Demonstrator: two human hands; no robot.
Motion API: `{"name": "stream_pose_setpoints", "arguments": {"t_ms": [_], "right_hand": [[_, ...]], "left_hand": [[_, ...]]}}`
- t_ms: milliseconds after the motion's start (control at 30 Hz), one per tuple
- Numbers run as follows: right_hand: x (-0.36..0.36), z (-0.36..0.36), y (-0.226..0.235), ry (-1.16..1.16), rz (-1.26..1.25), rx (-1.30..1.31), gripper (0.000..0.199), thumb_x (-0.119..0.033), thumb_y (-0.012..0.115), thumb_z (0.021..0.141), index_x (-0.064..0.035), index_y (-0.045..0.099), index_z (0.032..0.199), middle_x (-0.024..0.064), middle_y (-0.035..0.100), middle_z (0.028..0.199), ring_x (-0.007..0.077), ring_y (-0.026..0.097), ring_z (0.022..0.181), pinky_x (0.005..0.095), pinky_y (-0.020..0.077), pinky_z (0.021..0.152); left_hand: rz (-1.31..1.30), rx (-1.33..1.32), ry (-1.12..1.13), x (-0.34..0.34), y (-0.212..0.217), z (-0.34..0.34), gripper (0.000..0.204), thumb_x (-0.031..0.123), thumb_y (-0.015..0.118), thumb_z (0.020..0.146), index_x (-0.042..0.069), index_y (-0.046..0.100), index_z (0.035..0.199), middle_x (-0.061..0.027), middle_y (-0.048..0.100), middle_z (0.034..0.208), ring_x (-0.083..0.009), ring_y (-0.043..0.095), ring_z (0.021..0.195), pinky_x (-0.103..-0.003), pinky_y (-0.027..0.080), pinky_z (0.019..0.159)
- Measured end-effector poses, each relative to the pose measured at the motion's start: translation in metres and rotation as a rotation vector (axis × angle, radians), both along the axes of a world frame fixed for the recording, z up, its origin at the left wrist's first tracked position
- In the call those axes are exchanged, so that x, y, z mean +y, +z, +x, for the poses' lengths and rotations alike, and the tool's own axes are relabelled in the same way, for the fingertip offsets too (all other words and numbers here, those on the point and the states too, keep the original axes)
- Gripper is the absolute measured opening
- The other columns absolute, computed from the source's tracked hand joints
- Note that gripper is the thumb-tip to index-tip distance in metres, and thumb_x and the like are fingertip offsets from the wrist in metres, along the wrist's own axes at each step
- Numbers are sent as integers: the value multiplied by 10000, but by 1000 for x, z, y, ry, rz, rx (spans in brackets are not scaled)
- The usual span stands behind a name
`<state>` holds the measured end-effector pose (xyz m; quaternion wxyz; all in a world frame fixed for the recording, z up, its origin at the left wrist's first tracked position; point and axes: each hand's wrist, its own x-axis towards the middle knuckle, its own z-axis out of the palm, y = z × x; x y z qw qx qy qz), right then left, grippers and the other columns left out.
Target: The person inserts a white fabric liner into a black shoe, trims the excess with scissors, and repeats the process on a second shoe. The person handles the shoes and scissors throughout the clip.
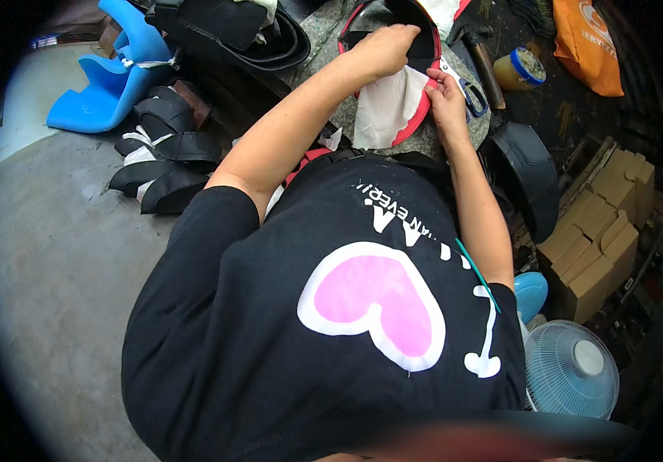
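Observation:
A black curved piece with red edging (412, 127) and a white cloth lining (384, 108) lies over a grey speckled slab (347, 115) in front of me. My left hand (385, 52) is over its black inner side with the fingers bent together. What sits between those fingertips, if anything, is too small to make out. My right hand (447, 104) pinches the red edge on the right. Close beside that hand lie scissors (473, 100) with dark blue handles.
Right of the slab lie a hammer (485, 69), a blue-lidded jar (520, 69) and an orange bag (589, 46). Black curved pieces (169, 154) and blue sheet material (108, 92) are at left. Cardboard boxes (597, 231) and a fan (572, 369) stand at right.

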<state>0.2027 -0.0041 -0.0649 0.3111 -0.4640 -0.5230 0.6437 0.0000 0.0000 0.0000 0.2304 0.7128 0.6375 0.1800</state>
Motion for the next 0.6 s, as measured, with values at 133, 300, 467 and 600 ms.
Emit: {"name": "stream_pose_setpoints", "arguments": {"t_ms": [133, 300, 467, 600], "right_hand": [[-12, -4, 50, 146, 380, -619, 364, -136, 677, 886, -86, 581, 1233, 100, 671, 991, 293, 662, 833, 400, 533, 785], [-17, -11, 80, 167, 1303, -678, 238, -95, 654, 855, -80, 662, 1093, 99, 653, 1076, 339, 652, 920, 437, 531, 799], [-13, -8, 58, 212, 795, -770, 250, -60, 633, 844, -89, 659, 1091, 115, 695, 1034, 280, 679, 962, 391, 540, 814], [6, -9, 57, 237, 844, -713, 341, -114, 708, 811, -112, 648, 1147, 79, 712, 1027, 240, 695, 933, 352, 538, 816]], "left_hand": [[60, 53, -9, -17, 0, 5, 851, 146, 823, 657, 98, 450, 1421, -166, 599, 1259, -368, 541, 1178, -428, 472, 995], [105, 55, -4, -28, -4, 3, 926, 221, 858, 628, 130, 424, 1441, -132, 584, 1284, -360, 537, 1163, -433, 464, 1003], [136, 38, -39, -31, -13, 1, 971, 246, 868, 621, 151, 398, 1465, -119, 575, 1296, -363, 516, 1184, -441, 443, 1022], [150, -68, -26, -27, -31, 0, 785, 236, 848, 647, 142, 538, 1362, -108, 565, 1317, -359, 507, 1189, -437, 424, 1039]]}}
